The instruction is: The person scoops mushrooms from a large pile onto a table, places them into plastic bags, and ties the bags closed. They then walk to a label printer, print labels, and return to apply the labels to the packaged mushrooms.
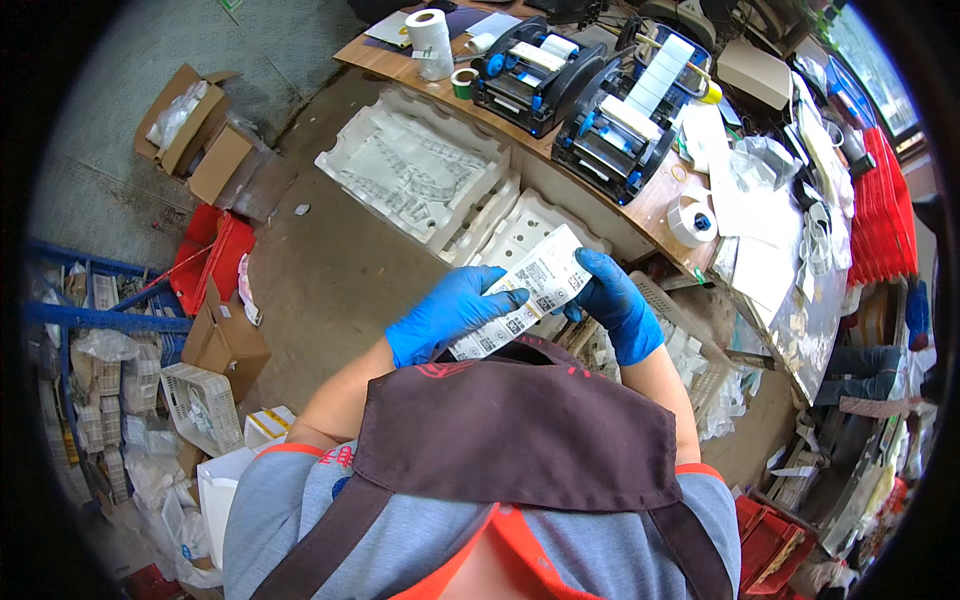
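Note:
A folded stack of printed white labels bearing writing and square codes is held in front of my apron. My left hand, in a blue glove, grips the stack's left side, its thumb across the face. In a matching blue glove, my right hand holds the upper right end between thumb and fingers. The stack's lower end reaches the apron's top edge. Beyond my hands, two label printers with raised lids, one at the left and one at the right, stand on the wooden desk.
White foam trays, one holding label strips, lie below the desk. On it are a large white roll and a label roll. Cardboard boxes, a red crate and a blue rack stand at left; stacked red crates at right.

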Motion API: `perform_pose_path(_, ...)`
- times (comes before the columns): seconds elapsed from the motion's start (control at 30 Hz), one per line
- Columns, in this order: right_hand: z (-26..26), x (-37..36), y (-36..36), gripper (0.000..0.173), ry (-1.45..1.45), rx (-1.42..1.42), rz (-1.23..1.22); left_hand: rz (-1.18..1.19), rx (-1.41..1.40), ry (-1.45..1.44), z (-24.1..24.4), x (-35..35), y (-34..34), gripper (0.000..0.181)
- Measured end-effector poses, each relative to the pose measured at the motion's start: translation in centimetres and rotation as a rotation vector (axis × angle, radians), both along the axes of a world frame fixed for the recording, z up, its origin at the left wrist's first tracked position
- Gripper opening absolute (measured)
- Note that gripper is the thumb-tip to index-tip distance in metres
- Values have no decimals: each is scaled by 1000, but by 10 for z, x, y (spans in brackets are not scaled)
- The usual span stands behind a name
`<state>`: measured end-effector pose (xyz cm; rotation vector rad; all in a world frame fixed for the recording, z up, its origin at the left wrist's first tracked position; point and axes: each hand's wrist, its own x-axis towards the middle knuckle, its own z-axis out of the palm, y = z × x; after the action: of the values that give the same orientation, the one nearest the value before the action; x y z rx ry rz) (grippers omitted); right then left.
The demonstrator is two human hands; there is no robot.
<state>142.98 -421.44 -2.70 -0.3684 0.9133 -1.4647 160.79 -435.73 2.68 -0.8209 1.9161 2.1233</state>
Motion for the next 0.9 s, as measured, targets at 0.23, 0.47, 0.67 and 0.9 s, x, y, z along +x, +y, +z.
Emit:
perform_pose_path(0.23,6,-14,-7,28,127,20,-65,-40,-210,97,-25,1,-9,33)
perform_pose_path(0.47,102,-198,135,26,859,5,-834,391,-74,214,-29,62,-41,29)
perform_pose_path(0.67,45,-375,173,33,1702,457,-993,443,-104,190,-44,92,-34,27)
perform_pose_path(0.9,-48,-406,181,38,1687,766,-776,422,-68,37,-39,79,24,26)
